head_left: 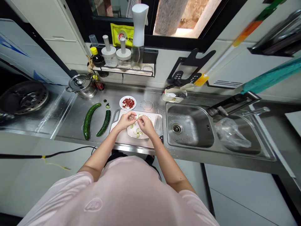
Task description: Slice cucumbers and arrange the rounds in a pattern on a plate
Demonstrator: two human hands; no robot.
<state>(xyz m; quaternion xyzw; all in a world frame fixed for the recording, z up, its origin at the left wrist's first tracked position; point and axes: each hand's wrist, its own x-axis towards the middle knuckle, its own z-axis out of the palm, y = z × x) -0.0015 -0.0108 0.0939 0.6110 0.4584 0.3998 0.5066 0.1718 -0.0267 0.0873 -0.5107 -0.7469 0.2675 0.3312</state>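
Head view, looking down past a pale pink T-shirt (117, 194): the left hand (125, 121) and right hand (146, 125) meet above a pale pink plastic cutting board (119, 138), both drawn into a narrow pinch, with the fingertips (136, 118) nearly touching. A sliver of pale green at the fingertips may be a thin cucumber slice (138, 116), but the fingers hide most of it, so I cannot say for certain what is held. On the board, partly under the hands, a white oval plate (145, 135) carries thin, pale green crescent slices (137, 133) fanned into a pinwheel. A wet slice could slip from so fine a pinch and knock its neighbours out of line. Along the board's right edge lies a flat steel blade, probably a kitchen knife (158, 125), close to the right hand; its edge is out of sight, and a drifting hand could catch it. Left of the board lie a long, dark green cucumber (88, 121) and a shorter dark green cucumber piece (104, 123). Behind the board sits a round white plate of dried red goji berries (128, 103). Right of the board is a brushed stainless steel sink (188, 125), holding a crumpled clear plastic bag (231, 133).
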